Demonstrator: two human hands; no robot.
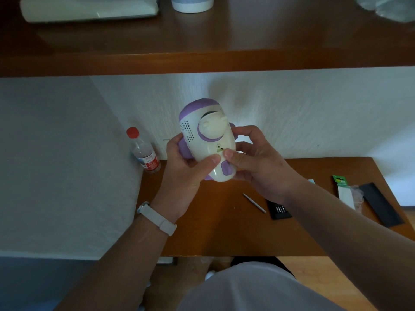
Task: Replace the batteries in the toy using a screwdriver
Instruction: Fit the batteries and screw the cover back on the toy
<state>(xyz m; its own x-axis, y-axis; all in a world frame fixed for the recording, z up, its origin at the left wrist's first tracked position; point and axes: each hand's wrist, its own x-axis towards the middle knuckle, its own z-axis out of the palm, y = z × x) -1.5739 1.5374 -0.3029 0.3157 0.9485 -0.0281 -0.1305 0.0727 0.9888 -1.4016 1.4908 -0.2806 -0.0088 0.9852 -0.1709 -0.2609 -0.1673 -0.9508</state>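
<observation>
Toy (pixel 207 140) held above the table (pixel 208 223), both hands gripping: left hand (pixel 186 169) at its 8 o'clock, right hand (pixel 258 162) at 4, thumbs on the battery cover. Step looks like cover inspection. Next: grab screwdriver (pixel 254 202), 5 o'clock of toy.

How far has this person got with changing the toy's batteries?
Hard to say exactly. Both hands, left hand and right hand, hold the purple-and-white toy above the table, thumbs pressing near a small screw hole on its underside. The screwdriver lies on the table, beside an open bit case and a green battery pack. Whether the cover is unscrewed, I cannot tell; no batteries show.
</observation>
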